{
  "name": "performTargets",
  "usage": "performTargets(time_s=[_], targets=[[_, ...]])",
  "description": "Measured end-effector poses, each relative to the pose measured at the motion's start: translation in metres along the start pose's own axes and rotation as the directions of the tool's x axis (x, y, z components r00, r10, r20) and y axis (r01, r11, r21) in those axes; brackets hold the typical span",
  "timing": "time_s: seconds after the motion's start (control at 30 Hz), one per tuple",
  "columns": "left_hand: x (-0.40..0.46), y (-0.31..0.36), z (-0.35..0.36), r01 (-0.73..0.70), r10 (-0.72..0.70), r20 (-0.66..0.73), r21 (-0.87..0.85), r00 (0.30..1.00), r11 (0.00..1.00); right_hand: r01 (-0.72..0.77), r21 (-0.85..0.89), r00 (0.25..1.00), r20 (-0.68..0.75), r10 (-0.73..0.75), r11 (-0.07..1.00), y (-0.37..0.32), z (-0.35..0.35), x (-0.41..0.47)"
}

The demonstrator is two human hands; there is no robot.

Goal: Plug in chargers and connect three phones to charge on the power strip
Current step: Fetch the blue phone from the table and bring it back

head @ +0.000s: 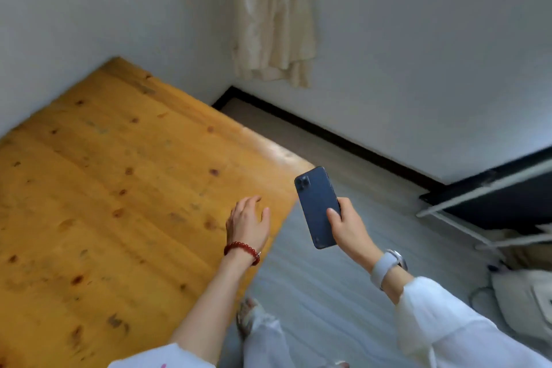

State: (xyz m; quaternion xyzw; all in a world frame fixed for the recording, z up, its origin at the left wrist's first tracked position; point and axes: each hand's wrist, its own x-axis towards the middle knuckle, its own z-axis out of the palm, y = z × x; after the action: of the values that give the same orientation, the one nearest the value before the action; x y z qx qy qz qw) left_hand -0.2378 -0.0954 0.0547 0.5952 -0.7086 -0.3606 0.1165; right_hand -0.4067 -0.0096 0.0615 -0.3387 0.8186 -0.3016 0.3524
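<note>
Holding a dark blue phone [317, 208] by its lower half, the right hand [348, 227] has its grip curled round the edges, thumb on the back, camera lenses turned up toward the viewer. The phone is in the air, tilted, just past the corner of the wooden surface [119, 188] and over the pale floor [313, 293]. No cable hangs from it, so it reads as not yet connected.

The left hand [249, 219] hovers over the near edge of the wood with fingers loose and spread, grasping nothing; a red bead bracelet [240, 249] circles that wrist, and a pale watch [388, 266] sits on the other.

As for progress, I judge the task barely begun. Only one of the three phones shows, and no charger, no cable and no power strip can be made out with any confidence (a thin dark cord curls by the white bag [522, 302] at the lower right, but what it belongs to I cannot tell). Plugging in the chargers and joining all three phones appear still to be done.

That bag on the floor is the only container; its contents are hidden. A white metal rack [466, 203] stands beyond it, and a cream cloth [274, 18] hangs on the wall.
</note>
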Motion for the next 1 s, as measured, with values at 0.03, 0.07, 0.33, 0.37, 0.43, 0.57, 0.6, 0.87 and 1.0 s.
performTargets(time_s=[0.03, 0.07, 0.33, 0.37, 0.43, 0.57, 0.6, 0.87, 1.0], targets=[[-0.01, 0.026, 0.017, -0.064, 0.064, 0.024, 0.0, 0.998, 0.998, -0.008, 0.036, 0.999, -0.052, 0.01, 0.999, 0.019, -0.028, -0.011], [-0.02, 0.051, 0.035, -0.13, 0.13, 0.05, 0.004, 0.99, 0.991, -0.012, 0.071, 0.995, -0.1, 0.019, 0.997, 0.038, -0.055, -0.024], [-0.15, 0.241, 0.218, -0.499, 0.48, 0.348, -0.037, 0.806, 0.866, -0.099, 0.337, 0.841, -0.475, 0.26, 0.936, 0.22, -0.244, -0.153], [-0.169, 0.264, 0.243, -0.555, 0.524, 0.398, -0.046, 0.753, 0.831, -0.112, 0.373, 0.797, -0.519, 0.308, 0.921, 0.244, -0.264, -0.172], [-0.208, 0.308, 0.29, -0.662, 0.602, 0.49, -0.066, 0.63, 0.746, -0.137, 0.448, 0.687, -0.6, 0.41, 0.884, 0.291, -0.297, -0.211], [-0.283, 0.385, 0.376, -0.816, 0.673, 0.634, -0.111, 0.381, 0.567, -0.181, 0.563, 0.448, -0.683, 0.577, 0.806, 0.366, -0.35, -0.281], [-0.303, 0.402, 0.4, -0.846, 0.68, 0.664, -0.131, 0.312, 0.516, -0.181, 0.598, 0.385, -0.688, 0.616, 0.781, 0.385, -0.361, -0.298], [-0.449, 0.507, 0.577, -0.936, 0.601, 0.791, -0.289, -0.115, 0.201, -0.164, 0.782, 0.055, -0.602, 0.797, 0.602, 0.528, -0.463, -0.39], [-0.514, 0.57, 0.663, -0.938, 0.542, 0.803, -0.339, -0.248, 0.073, -0.132, 0.842, -0.043, -0.533, 0.845, 0.524, 0.59, -0.529, -0.425]])
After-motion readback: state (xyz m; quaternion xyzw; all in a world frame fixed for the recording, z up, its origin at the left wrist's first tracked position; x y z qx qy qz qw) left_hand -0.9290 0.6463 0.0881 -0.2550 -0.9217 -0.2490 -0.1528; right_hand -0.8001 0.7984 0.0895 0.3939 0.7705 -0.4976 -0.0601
